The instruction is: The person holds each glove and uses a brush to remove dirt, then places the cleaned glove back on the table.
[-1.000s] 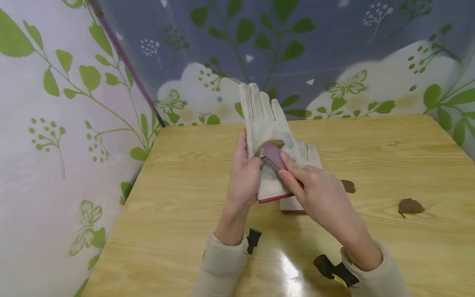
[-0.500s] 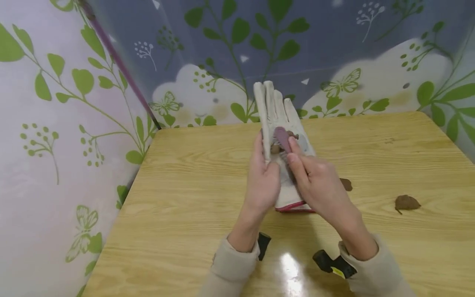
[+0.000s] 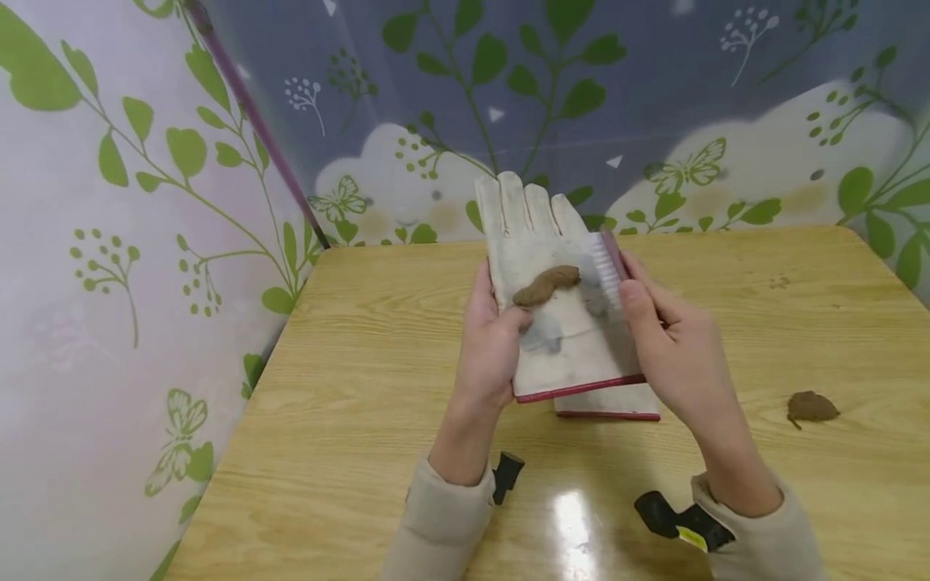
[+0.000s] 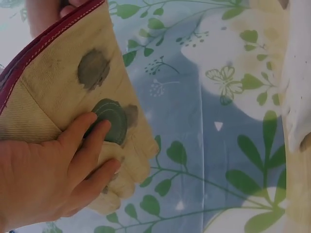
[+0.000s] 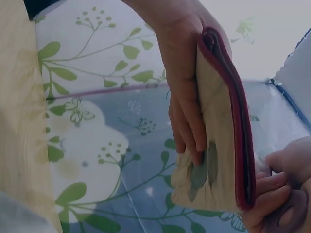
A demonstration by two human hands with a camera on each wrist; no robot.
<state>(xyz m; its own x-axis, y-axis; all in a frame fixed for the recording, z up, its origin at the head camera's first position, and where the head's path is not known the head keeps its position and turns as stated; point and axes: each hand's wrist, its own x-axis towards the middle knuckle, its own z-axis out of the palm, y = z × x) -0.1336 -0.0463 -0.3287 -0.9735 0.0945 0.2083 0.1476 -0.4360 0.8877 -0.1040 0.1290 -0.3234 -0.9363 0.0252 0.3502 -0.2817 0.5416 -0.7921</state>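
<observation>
My left hand (image 3: 490, 347) holds up a white work glove (image 3: 559, 367) with a red-edged cuff, thumb on the near face and fingers across the back. The left wrist view shows these fingers by a round green patch (image 4: 111, 122) on the glove. A brown, clay-like strip (image 3: 546, 286) lies across the palm among grey smudges. At the glove's right edge, my right hand (image 3: 679, 355) grips a purple brush (image 3: 613, 254), its white bristles facing left toward the glove; whether they touch it I cannot tell. A second white glove (image 3: 606, 400) is partly hidden below.
A brown lump (image 3: 812, 407) lies on the wooden table (image 3: 349, 420) to the right. Patterned sheets with leaves (image 3: 501, 105) stand behind and at the left. Black wrist devices (image 3: 657, 514) sit by both sleeves.
The brush has come off the brown strip on the palm to the glove's right edge, bristles turned left. The held glove shifted right, then back left, its palm now more in view.
</observation>
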